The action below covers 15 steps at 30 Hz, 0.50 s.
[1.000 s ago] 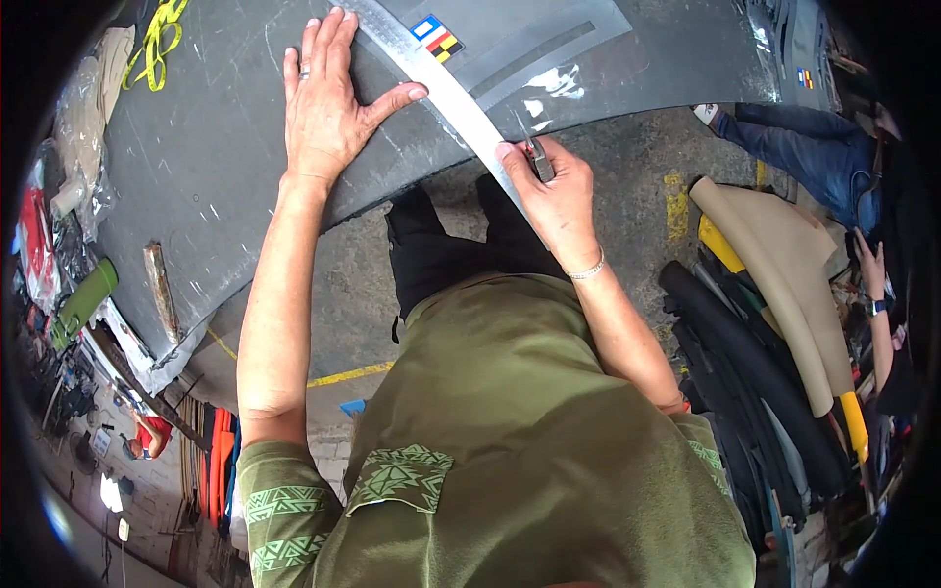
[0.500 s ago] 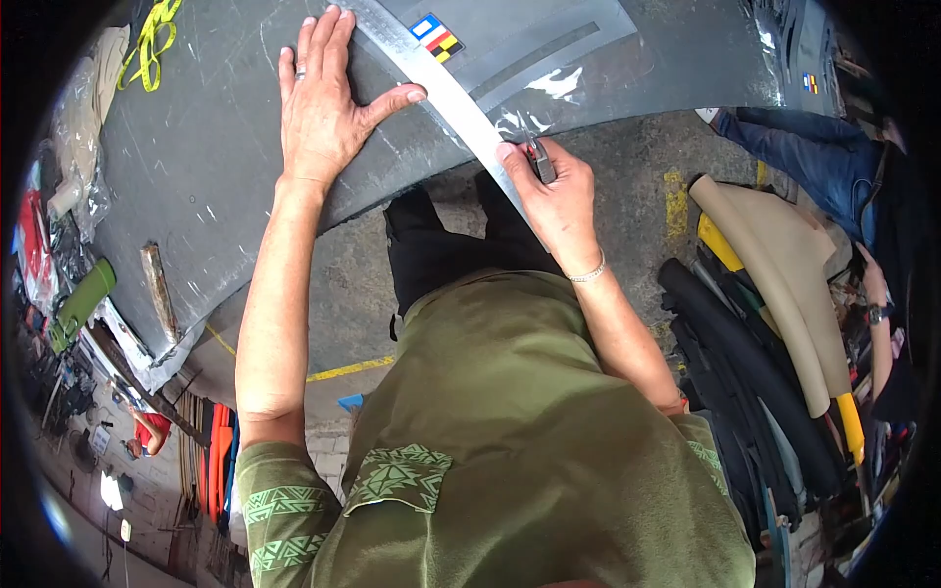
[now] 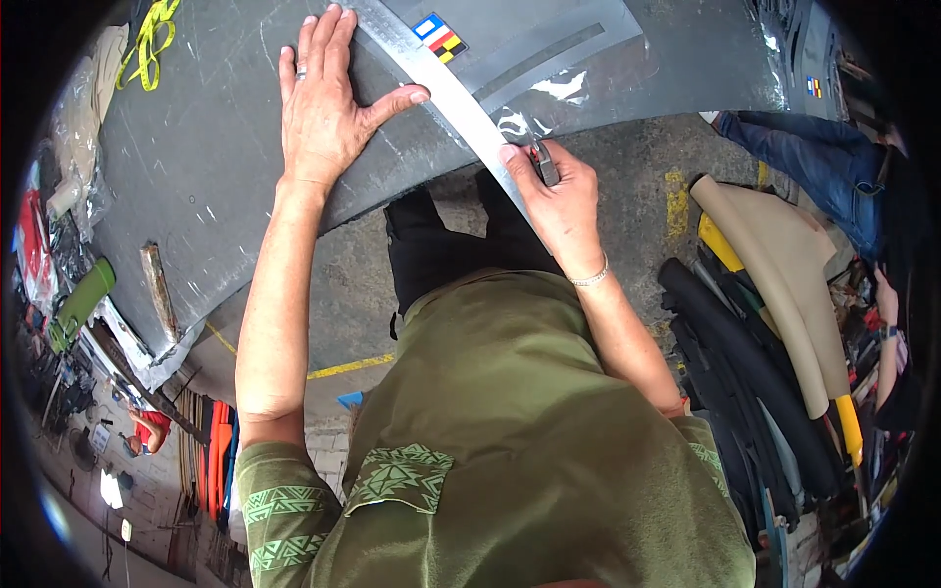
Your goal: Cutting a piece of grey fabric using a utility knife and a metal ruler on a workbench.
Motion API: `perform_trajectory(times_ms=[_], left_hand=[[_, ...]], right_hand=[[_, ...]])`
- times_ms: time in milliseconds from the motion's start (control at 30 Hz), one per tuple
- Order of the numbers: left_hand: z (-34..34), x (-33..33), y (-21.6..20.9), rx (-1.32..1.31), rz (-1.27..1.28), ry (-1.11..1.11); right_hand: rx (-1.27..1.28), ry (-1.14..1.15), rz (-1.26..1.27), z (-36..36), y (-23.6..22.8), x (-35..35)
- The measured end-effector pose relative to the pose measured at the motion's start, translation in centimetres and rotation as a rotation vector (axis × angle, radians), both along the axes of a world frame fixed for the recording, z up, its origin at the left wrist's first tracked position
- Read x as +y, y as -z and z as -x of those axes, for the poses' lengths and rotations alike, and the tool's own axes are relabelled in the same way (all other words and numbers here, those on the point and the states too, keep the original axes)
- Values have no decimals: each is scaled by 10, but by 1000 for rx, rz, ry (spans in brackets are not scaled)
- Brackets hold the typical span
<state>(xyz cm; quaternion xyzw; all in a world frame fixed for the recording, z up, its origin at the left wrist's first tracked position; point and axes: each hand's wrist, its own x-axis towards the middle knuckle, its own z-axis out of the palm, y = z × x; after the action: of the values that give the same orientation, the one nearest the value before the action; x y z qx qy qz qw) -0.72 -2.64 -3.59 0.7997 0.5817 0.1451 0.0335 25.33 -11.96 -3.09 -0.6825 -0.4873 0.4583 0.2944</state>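
Observation:
A long metal ruler [image 3: 459,106] lies slantwise across the dark grey worktable [image 3: 216,167], its near end reaching past the table's edge. My left hand [image 3: 325,122] rests flat on the tabletop left of the ruler, fingers stretched forward and thumb pointing toward the ruler's edge. At the table's near edge, my right hand [image 3: 567,206] is closed around a dark utility knife [image 3: 546,165] with a red part; its blade cannot be made out. The right thumb presses on the ruler. Beside the ruler lies clear plastic sheeting [image 3: 627,61], near a small coloured-flag sticker [image 3: 440,37].
Yellow strap or tape [image 3: 149,44] lies at the table's far left, and a wooden stick [image 3: 158,292] near its left edge. Rolls of beige [image 3: 760,284] and black material [image 3: 730,343] stand at right. Another person in jeans [image 3: 818,167] is at the far right.
My hands and the ruler stay almost in place; the right hand shifts very slightly to the right with the knife. The other person's arm at the far right has moved.

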Motion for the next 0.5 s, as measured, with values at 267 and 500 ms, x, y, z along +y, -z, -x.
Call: perform_trajectory(times_ms=[267,500], left_hand=[[-8,-2,-7,-15,37,-52],[-7,-4,-12,-47,45,-69]], right_hand=[[-14,16,-108,3,-1,-3],[11,17,-76,0,4,-5]])
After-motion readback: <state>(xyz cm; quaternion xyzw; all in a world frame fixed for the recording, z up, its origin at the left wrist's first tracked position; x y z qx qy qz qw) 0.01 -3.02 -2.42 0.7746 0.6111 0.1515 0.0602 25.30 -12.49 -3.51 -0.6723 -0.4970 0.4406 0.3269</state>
